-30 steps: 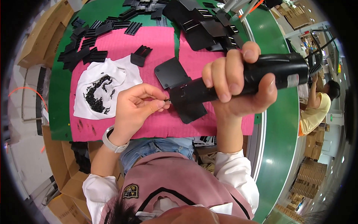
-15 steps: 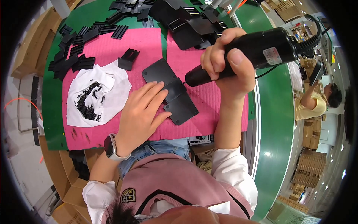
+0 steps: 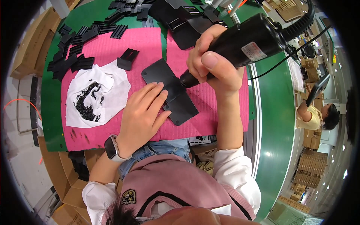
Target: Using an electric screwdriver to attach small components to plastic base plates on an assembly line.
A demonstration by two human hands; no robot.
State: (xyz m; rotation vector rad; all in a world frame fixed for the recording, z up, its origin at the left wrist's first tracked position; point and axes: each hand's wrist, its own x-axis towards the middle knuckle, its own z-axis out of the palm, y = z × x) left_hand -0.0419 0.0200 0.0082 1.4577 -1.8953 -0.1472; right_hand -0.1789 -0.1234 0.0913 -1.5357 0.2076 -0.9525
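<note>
Here the green counter [image 3: 277, 112] fills the view, and on it lies a pink ribbed foam mat [image 3: 112, 48] that carries nearly everything in hand. At about twelve o'clock, along the far edge of the mat, sits a heap of black plastic parts [image 3: 180, 18], with smaller black finned pieces [image 3: 71, 52] scattered toward ten o'clock. At nine o'clock a white cloth [image 3: 112, 90] rests on the mat, holding a small pile of tiny black screws [image 3: 87, 100].

Near the centre lies a flat black rectangular plastic plate [image 3: 170, 90], long axis running from eleven to five o'clock. The left hand [image 3: 140, 116] lies flat on it, fingers [image 3: 152, 92] spread and pressing its left edge, a watch on the wrist. The right hand [image 3: 212, 62], at one o'clock, has its fingers wrapped tight around a black electric screwdriver [image 3: 243, 43] with a coiled cable; the tool's tip meets the plate's right edge. Just beside the plate at eleven o'clock stands one small black finned piece [image 3: 127, 59], apart from the rest.

At three o'clock, well apart, another person in a yellow shirt [image 3: 309, 116] works beyond the counter.
</note>
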